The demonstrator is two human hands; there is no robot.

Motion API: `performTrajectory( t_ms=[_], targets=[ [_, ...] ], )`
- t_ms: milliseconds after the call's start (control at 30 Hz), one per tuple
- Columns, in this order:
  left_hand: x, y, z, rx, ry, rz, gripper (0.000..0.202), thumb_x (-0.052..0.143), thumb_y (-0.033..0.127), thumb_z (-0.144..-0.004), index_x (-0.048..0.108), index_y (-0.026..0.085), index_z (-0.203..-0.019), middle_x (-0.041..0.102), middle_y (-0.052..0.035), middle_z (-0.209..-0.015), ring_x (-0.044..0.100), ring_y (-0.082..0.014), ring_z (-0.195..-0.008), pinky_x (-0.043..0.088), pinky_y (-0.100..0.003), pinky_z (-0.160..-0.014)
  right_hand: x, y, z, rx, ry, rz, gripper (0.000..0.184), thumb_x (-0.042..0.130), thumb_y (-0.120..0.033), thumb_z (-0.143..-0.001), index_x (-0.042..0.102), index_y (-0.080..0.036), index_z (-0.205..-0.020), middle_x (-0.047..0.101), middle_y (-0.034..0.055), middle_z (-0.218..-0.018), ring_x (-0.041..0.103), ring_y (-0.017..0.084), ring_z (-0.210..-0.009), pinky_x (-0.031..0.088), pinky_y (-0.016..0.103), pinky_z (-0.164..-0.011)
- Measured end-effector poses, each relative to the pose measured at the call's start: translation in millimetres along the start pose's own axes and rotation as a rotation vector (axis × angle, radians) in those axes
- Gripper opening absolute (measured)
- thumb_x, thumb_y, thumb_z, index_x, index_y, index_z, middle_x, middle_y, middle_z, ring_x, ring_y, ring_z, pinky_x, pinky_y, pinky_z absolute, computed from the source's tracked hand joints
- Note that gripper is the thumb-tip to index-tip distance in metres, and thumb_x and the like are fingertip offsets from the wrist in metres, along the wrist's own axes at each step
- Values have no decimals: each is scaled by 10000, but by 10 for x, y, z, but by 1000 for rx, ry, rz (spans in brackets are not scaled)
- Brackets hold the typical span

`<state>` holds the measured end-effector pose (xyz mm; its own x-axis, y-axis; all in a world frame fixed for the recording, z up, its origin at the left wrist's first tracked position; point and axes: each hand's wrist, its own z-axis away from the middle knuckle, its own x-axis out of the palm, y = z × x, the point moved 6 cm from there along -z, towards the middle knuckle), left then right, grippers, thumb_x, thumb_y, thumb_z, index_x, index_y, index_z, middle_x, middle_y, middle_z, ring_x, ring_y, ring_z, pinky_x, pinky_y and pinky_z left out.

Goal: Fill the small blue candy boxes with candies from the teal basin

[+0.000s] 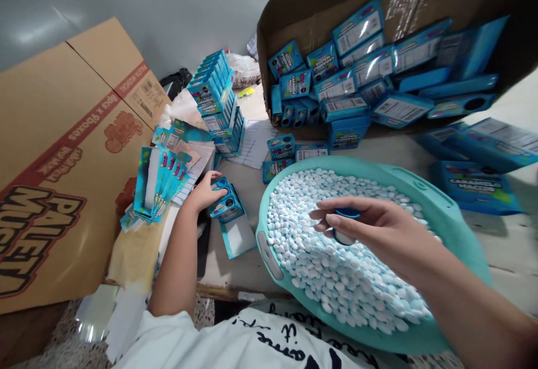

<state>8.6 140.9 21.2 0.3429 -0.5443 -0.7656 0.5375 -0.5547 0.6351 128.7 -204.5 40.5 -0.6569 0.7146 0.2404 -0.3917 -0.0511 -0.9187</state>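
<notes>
Cluttered table (508, 246) — left hand (204, 191) grips small box (226, 204), right hand (380, 229) pinches blue cap (345, 213)

Bare table strip (247, 190) open between stacked boxes (218, 100) and basin (458, 218), tipped carton (294, 5) blocking behind.

Close head view, down over table (513, 246)

A large brown carton (63, 150) leans at the left; a tipped cardboard box (294, 5) holds blue packets (361, 27).
</notes>
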Motion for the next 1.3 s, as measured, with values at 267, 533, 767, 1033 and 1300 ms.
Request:
performTrajectory(
  t_ms=[267,533,767,1033,1300],
  targets=[
    [-23,65,-190,-101,-256,-59,471,839,300,-574,619,175,-971,678,-17,-860,680,-263,-875,578,-321,-778,44,13,26,1,-42,12,455,953,-541,-580,809,-218,-867,775,91,-838,712,194,-709,592,284,-623],
    [-83,89,-119,-18,-170,-75,463,812,278,-639,620,155,-1042,683,-56,-1016,655,-285,-1017,551,-377,-926,-90,25,-37,-18,79,49,515,950,-552,-586,795,-215,-944,779,89,-896,729,208,-758,597,306,-661],
    [167,1296,921,925,295,6,86,662,256,-945,649,222,-1022,683,-26,-977,648,-184,-915,515,-303,-880,132,57,-52,31,-3,-50,524,965,-535,-552,783,-178,-891,772,97,-902,708,195,-772,574,316,-719],
    [973,1987,1332,1298,233,-182,117,602,248,-1035,670,198,-953,716,-46,-988,670,-194,-891,460,-322,-819,37,133,-103,89,71,-218,563,984,-522,-503,793,-175,-903,738,55,-847,628,127,-721,494,224,-619],
    [589,1885,1446,1221,468,-90,86,544,180,-1035,623,210,-1050,723,-24,-930,676,-165,-870,445,-340,-1022,48,36,-42,22,-10,-217,453,976,-505,-557,805,-211,-857,767,63,-927,717,180,-853,600,294,-828]
  ],
)
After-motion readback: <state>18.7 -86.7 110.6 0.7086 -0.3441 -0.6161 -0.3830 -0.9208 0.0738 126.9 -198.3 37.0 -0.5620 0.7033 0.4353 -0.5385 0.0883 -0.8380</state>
